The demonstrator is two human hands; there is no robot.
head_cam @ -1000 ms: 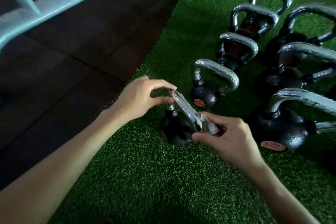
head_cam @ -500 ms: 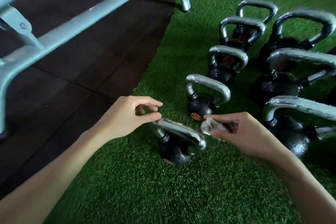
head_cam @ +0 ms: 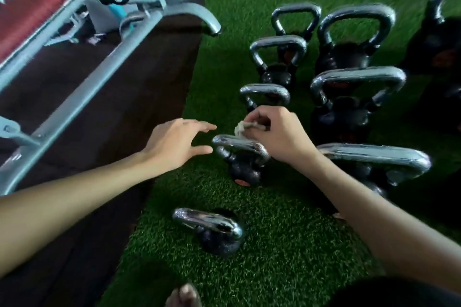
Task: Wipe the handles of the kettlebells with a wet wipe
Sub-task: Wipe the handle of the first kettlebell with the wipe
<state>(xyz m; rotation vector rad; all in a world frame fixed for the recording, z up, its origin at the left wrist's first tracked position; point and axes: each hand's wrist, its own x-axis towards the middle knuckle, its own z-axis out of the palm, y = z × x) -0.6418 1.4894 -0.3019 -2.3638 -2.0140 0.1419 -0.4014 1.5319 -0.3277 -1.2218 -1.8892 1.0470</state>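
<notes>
Several black kettlebells with chrome handles stand in rows on green turf. The smallest kettlebell (head_cam: 212, 230) stands nearest me, untouched. Behind it, my right hand (head_cam: 277, 134) pinches a crumpled white wet wipe (head_cam: 240, 128) and holds it on the handle of the second kettlebell (head_cam: 239, 144). My left hand (head_cam: 174, 143) hovers just left of that handle with fingers spread, touching nothing. Further kettlebells (head_cam: 265, 93) line up behind, partly hidden by my right hand.
Bigger kettlebells (head_cam: 374, 159) stand in a second row to the right. A grey metal rack frame (head_cam: 82, 97) runs over dark rubber flooring (head_cam: 104, 147) on the left. Turf (head_cam: 287, 244) lies open around the nearest kettlebell. A toe (head_cam: 184, 295) shows at the bottom edge.
My left hand has let go of the smallest kettlebell's handle and opened. My right hand carried the wipe on to the second kettlebell's handle. The view tilted up and back.
</notes>
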